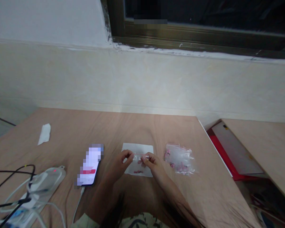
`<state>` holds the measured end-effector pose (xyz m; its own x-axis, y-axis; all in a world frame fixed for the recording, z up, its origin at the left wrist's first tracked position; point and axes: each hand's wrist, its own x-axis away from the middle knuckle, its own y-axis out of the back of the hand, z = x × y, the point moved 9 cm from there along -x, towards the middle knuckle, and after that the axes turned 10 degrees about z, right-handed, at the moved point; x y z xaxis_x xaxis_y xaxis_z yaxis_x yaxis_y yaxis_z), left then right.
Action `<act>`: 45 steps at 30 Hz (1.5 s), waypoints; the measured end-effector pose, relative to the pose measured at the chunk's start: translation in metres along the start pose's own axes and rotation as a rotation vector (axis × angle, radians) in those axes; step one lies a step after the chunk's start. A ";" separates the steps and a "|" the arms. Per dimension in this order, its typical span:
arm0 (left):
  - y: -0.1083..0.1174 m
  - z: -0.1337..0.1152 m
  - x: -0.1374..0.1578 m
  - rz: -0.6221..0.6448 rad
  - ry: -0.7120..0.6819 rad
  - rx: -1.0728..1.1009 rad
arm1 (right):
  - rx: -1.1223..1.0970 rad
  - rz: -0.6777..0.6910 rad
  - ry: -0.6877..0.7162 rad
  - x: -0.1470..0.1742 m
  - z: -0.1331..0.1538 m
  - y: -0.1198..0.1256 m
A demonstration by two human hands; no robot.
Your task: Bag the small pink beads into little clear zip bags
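Note:
A small clear zip bag (137,158) is stretched between my two hands above a white sheet of paper (137,147). My left hand (123,160) pinches one top corner of the bag between thumb and finger. At the other corner, my right hand (152,161) is closed on the bag's edge. Something small and pinkish shows at the bag, too small to name. Several small dark pink pieces (138,172) lie on the lower part of the paper. To the right rests a pile of clear zip bags (179,159) with small pink pieces in them.
Left of the paper lies a lit phone (90,164) with a white charging cable (78,202). A white power strip (46,180) with tangled cables sits at the lower left. A torn white paper piece (44,134) lies farther back. The wall (137,82) borders the wooden table (142,126).

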<state>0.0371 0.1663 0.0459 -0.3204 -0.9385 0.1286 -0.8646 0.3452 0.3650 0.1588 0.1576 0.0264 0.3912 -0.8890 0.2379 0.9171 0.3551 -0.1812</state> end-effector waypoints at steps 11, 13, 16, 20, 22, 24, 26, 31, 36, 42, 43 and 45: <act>-0.003 0.055 0.019 -0.086 0.138 -0.175 | 0.903 -0.754 -0.083 0.042 0.012 0.125; -0.007 0.062 0.023 -0.074 0.107 -0.257 | 1.142 -0.846 -0.178 0.048 0.021 0.142; -0.017 0.064 0.026 0.005 0.055 -0.332 | 1.348 -0.863 -0.310 0.051 0.021 0.154; -0.025 0.059 0.027 0.052 0.043 -0.409 | 1.444 -0.815 -0.339 0.053 0.016 0.162; -0.026 0.057 0.025 0.034 0.046 -0.438 | 1.459 -0.773 -0.316 0.052 0.015 0.166; -0.026 0.056 0.021 0.003 0.039 -0.452 | 1.468 -0.775 -0.285 0.054 0.018 0.168; -0.026 0.056 0.018 -0.034 0.031 -0.452 | 1.464 -0.868 -0.229 0.061 0.026 0.166; -0.018 0.061 0.021 -0.133 0.032 -0.383 | 1.315 -0.852 0.071 0.069 0.022 0.117; -0.011 0.075 0.042 -0.179 0.085 -0.334 | 1.211 -0.611 0.057 0.056 -0.020 0.062; -0.016 0.072 0.055 -0.115 0.045 -0.384 | 1.291 -0.695 0.115 0.057 -0.017 0.046; -0.017 0.071 0.056 -0.101 0.039 -0.386 | 1.277 -0.698 0.126 0.058 -0.017 0.047; -0.018 0.068 0.055 -0.076 0.017 -0.379 | 1.241 -0.702 0.152 0.058 -0.018 0.049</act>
<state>0.0090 0.1083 -0.0160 -0.2519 -0.9623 0.1021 -0.6802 0.2511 0.6887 0.2251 0.1178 0.0139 -0.1015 -0.9766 -0.1898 0.4173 -0.2149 0.8830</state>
